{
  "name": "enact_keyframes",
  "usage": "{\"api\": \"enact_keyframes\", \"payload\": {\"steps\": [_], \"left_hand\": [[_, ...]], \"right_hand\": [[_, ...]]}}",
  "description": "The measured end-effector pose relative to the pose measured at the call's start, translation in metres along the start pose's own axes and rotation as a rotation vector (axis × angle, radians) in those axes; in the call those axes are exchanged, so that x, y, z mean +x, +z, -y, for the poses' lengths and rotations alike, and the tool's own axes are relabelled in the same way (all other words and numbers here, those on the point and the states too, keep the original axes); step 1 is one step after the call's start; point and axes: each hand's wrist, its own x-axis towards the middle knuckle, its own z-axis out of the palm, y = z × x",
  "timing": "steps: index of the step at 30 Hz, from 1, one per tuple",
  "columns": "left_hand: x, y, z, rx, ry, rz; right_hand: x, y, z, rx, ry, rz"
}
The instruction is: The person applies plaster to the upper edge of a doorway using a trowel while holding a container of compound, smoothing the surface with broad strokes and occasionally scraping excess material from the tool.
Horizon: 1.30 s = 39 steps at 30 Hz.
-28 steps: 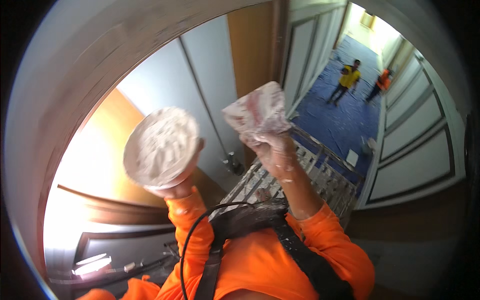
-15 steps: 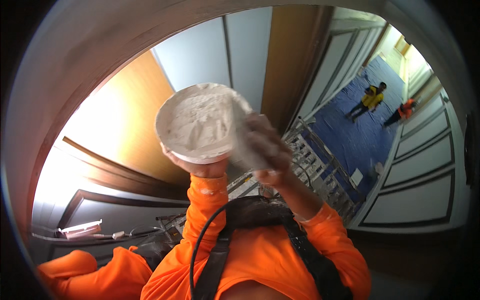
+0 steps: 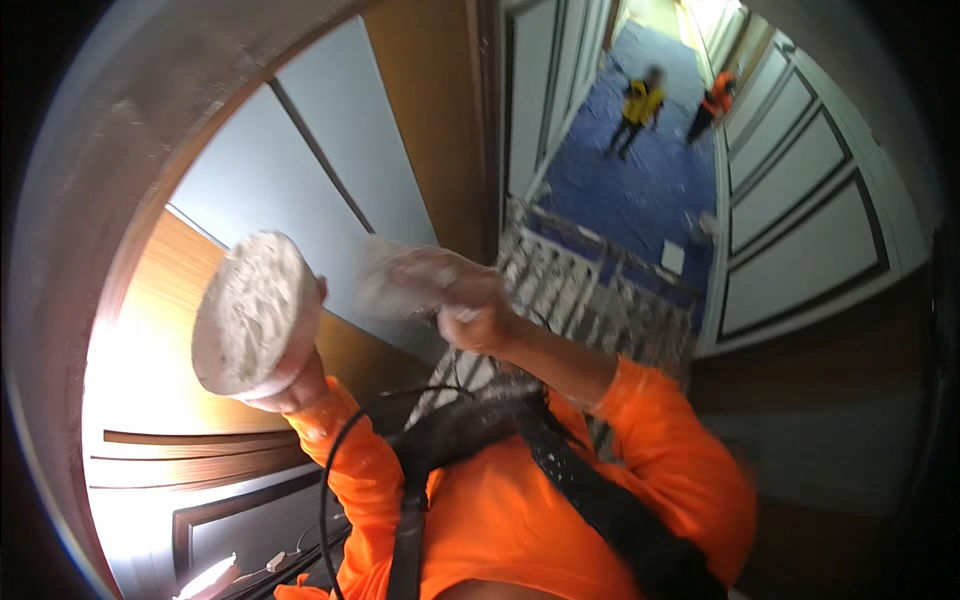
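1 view: left of 2 fisheyes worn side by side on the head, upright, unmirrored. Sits above the shirt (image 3: 490, 535), faces down and forward. Left hand (image 3: 302, 385) and right hand (image 3: 475, 312) near the lens, left of centre to mid-frame. Forearms (image 3: 565, 362) reach up from the lower part. Platform (image 3: 575, 275) farther below; blue floor (image 3: 640, 200) well off, upper right. Edges bow toward the rim, corners black.

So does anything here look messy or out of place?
Yes. The slatted platform ahead is spattered with pale marks, perhaps dried drips, and the left sleeve has pale smears that stand out on orange. The tub in the left hand shows no obvious spill.
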Motion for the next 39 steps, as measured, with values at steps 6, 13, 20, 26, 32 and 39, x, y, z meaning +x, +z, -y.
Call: {"api": "enact_keyframes", "payload": {"steps": [6,13,20,26,32,39], "left_hand": [[0.007,-0.019,0.01,0.499,0.266,0.076],[0.01,-0.015,0.003,0.068,0.033,-0.028],[0.01,-0.029,0.009,-0.572,-0.267,-0.075],[0.009,-0.034,0.013,-0.165,-0.159,0.022],[0.011,-0.032,0.01,-0.066,-0.164,0.115],[0.009,-0.033,0.018,-0.197,-0.144,0.064]], "right_hand": [[0.038,-0.028,-0.019,0.779,1.011,-0.478],[0.058,-0.053,-0.055,0.816,0.989,-0.645],[0.034,-0.051,-0.033,0.898,1.003,-0.69],[0.023,-0.046,-0.009,0.885,0.949,-0.694],[0.033,-0.046,0.002,0.836,0.964,-0.664],[0.039,-0.038,-0.001,0.892,0.76,-0.603]]}}
